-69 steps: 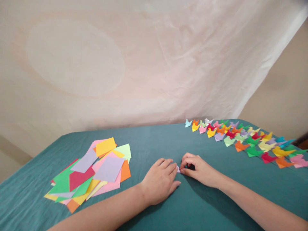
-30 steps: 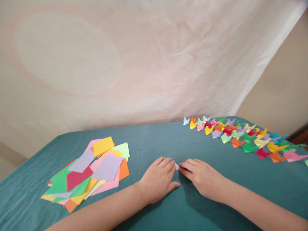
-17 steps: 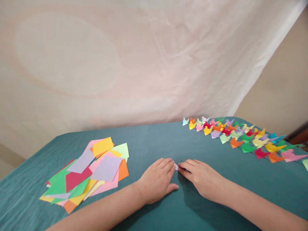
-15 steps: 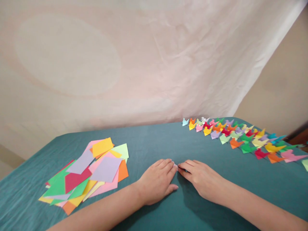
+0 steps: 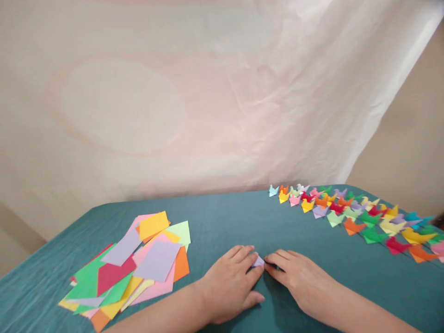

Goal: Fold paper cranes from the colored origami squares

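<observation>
A small piece of folded lilac paper (image 5: 258, 261) lies on the table between my hands, mostly covered by fingers. My left hand (image 5: 234, 280) rests palm down over its left part, pressing it with the fingers, the thumb held out below. At the right tip of the paper, my right hand (image 5: 294, 275) is closed in a pinch, thumb and fingertips together. Which folds the paper has cannot be made out, since only a little pale patch shows.
Loose coloured paper sheets (image 5: 156, 261) lie in an overlapping pile at the left. Rows of small folded paper birds (image 5: 354, 226) stand along the right side. A green cloth (image 5: 222, 222) covers the table, and a pale fabric sheet (image 5: 208, 115) hangs behind it.
The view has tilted up, so everything sits lower in the picture. My left fingers have spread a little, and more of the lilac paper shows between my hands.
</observation>
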`<state>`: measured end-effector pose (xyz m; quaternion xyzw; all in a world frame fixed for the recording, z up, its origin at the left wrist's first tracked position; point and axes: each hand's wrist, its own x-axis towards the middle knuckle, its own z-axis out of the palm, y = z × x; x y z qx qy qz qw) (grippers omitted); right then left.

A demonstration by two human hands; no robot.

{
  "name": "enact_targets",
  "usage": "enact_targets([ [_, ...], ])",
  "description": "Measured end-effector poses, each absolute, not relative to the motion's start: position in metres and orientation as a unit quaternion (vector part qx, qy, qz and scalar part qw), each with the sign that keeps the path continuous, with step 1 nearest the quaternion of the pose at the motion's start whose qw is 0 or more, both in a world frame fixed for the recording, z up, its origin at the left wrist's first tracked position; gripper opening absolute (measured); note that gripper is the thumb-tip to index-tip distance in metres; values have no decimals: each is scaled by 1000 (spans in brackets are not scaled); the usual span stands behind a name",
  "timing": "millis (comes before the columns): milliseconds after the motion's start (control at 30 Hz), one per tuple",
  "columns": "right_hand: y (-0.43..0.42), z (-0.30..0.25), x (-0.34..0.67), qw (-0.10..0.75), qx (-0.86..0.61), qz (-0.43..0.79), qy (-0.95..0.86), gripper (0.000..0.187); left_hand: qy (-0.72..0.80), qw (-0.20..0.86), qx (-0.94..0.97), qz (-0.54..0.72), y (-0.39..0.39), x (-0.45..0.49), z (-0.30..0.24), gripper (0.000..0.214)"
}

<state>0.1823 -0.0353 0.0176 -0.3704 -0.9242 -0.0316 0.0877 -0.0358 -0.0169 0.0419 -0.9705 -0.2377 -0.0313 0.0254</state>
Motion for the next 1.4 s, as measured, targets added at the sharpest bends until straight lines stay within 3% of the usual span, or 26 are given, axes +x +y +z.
enact_targets([
  [667,-31,20,186,72,-351,-43,-933,29,-275,32,-960,-36,-17,-43,54,38],
  [1067,-33,25,183,57,-361,-60,-929,25,-294,-34,-955,-6,-13,-56,62,21],
  [1233,-34,24,185,55,-360,-52,-930,27,-342,-20,-938,-61,-24,-45,46,38],
  [1400,-40,23,188,68,-373,-46,-924,33,-337,30,-940,-52,-36,-22,31,40],
])
